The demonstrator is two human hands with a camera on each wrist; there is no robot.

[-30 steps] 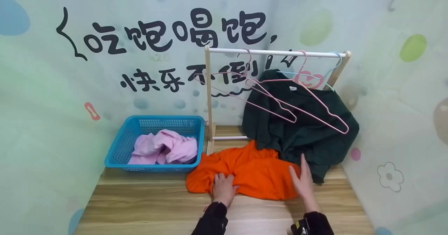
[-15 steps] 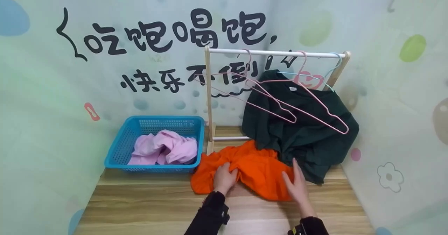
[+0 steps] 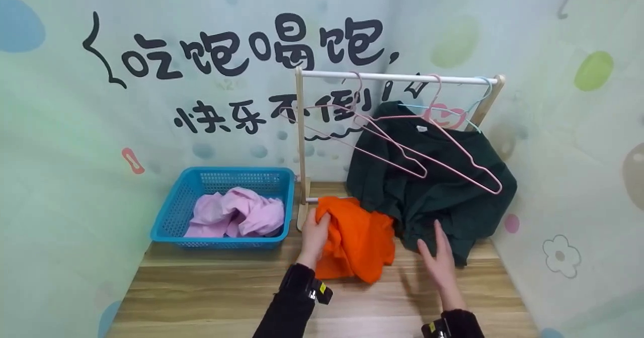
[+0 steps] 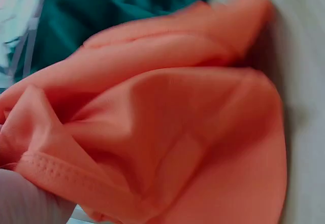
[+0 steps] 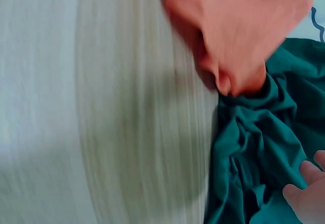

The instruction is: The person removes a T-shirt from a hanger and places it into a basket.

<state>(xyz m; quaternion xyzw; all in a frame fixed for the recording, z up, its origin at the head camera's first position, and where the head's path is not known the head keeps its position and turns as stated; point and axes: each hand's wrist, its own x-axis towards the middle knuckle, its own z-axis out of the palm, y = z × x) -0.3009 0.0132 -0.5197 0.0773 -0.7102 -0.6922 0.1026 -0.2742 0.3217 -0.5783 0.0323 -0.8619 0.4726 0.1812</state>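
In the head view my left hand (image 3: pixel 315 235) pinches a bunched orange garment (image 3: pixel 359 240) by its upper left edge. The lower part of the garment hangs down close to the table. A stitched hem on this garment shows beside my thumb in the left wrist view. My right hand (image 3: pixel 440 265) is held with straight, spread fingers by the lower edge of a dark green long-sleeved top (image 3: pixel 432 177), holding nothing. That top hangs at the right on a light blue hanger (image 3: pixel 485 94), its bottom gathered on the table. Whether my right fingers touch it, I cannot tell.
A small rack with a white rail (image 3: pixel 397 77) stands behind. Two pink hangers (image 3: pixel 465 152) without clothes dangle from it, in front of the green top. To the left sits a blue basket (image 3: pixel 166 227) holding a pink garment (image 3: pixel 241 212). Walls close in the wooden table (image 3: pixel 211 287).
My left hand has taken hold of the orange garment and raised its left side up and to the right, gathering the spread cloth into a narrower bunch. My right hand, now off the orange cloth, stays spread.
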